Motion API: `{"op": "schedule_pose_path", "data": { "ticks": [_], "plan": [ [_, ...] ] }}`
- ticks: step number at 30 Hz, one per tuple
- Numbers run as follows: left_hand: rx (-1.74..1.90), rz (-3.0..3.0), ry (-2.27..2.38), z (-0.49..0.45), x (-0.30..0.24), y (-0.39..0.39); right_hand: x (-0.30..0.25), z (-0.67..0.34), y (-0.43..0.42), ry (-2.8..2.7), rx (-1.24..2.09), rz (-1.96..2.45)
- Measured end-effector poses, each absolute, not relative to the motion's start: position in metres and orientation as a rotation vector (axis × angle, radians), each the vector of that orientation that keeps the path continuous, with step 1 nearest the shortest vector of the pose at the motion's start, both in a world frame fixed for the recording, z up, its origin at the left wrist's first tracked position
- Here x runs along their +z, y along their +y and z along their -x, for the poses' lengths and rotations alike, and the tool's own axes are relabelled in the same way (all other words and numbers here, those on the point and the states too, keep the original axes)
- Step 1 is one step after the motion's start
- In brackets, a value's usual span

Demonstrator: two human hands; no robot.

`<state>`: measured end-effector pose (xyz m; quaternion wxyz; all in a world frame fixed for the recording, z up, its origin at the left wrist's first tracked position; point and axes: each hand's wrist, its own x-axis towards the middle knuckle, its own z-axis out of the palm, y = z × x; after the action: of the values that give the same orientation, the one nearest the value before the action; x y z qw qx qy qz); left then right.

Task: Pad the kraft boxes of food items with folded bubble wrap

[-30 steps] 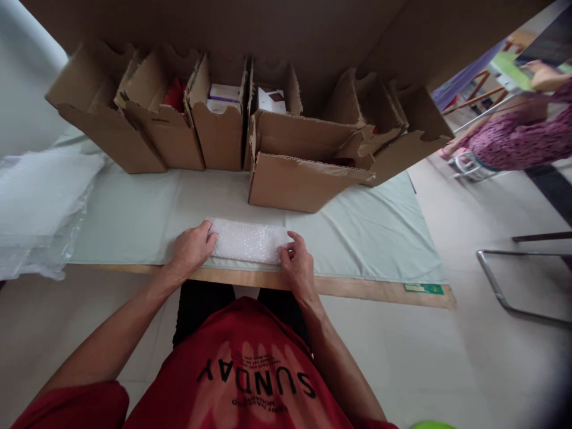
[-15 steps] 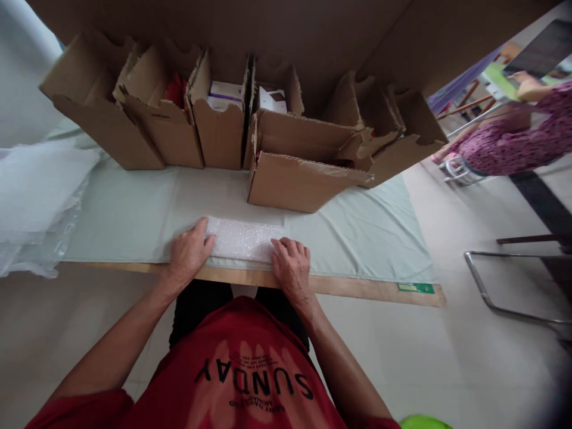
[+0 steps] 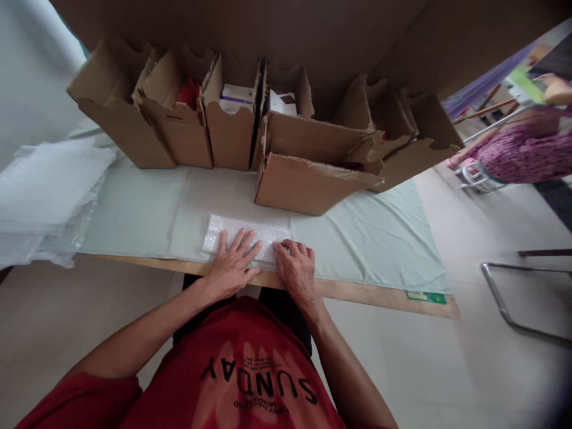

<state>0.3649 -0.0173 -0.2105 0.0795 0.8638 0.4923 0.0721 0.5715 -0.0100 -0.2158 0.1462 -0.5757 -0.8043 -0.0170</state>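
A flat white strip of bubble wrap (image 3: 270,233) lies near the table's front edge, its long side running left to right. Spread over its left and middle part is my left hand (image 3: 231,266), fingers apart and palm down. At the strip's right end, my right hand (image 3: 295,267) has its fingers curled in and its thumb and fingertips pinching the edge. Whether anything is wrapped inside the strip cannot be seen.
Behind the strip stands a row of open cardboard boxes (image 3: 232,137), some with red or white contents. One box (image 3: 313,185) juts forward. Stacked bubble wrap sheets (image 3: 58,185) hang over the left edge. A metal frame (image 3: 496,292) and a seated person (image 3: 522,149) are at right.
My left hand has left the strip's left end and moved right, now lying spread on top of it. My right hand keeps hold of the right end. The view has shifted slightly.
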Motion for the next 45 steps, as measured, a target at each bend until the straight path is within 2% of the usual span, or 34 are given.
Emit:
{"op": "schedule_pose_path", "data": {
  "ticks": [3, 9, 16, 20, 26, 31, 35, 39, 45],
  "plan": [
    [0.122, -2.542, 1.472, -0.365, -0.218, -0.018, -0.204, -0.574, 0.0, -2.4, 0.054, 1.675],
    [0.157, -2.57, 1.445, -0.358, -0.22, -0.016, -0.181, -0.57, 0.044, -2.476, 0.146, 1.766],
    [0.182, -2.595, 1.223, -0.333, -0.215, 0.0, -0.183, -0.574, 0.054, -2.445, 0.487, 1.857],
    [0.197, -2.508, 1.117, -0.321, -0.205, 0.02, -0.182, -0.57, 0.036, -2.273, 0.689, 1.782],
    [0.32, -2.417, 1.096, -0.316, -0.201, 0.031, -0.199, -0.566, 0.017, -1.787, 1.186, 1.67],
    [0.59, -2.54, 1.205, -0.328, -0.2, -0.003, -0.208, -0.561, 0.003, -1.193, 1.482, 1.49],
    [0.77, -2.566, 1.311, -0.355, -0.212, -0.038, -0.203, -0.554, -0.014, -0.974, 1.64, 1.406],
    [1.053, -2.313, 1.417, -0.363, -0.226, -0.045, -0.203, -0.569, -0.032, -1.025, 1.597, 1.363],
    [1.199, -1.9, 1.262, -0.34, -0.218, -0.039, -0.216, -0.591, -0.032, -1.796, 0.934, 1.352]
  ]
}}
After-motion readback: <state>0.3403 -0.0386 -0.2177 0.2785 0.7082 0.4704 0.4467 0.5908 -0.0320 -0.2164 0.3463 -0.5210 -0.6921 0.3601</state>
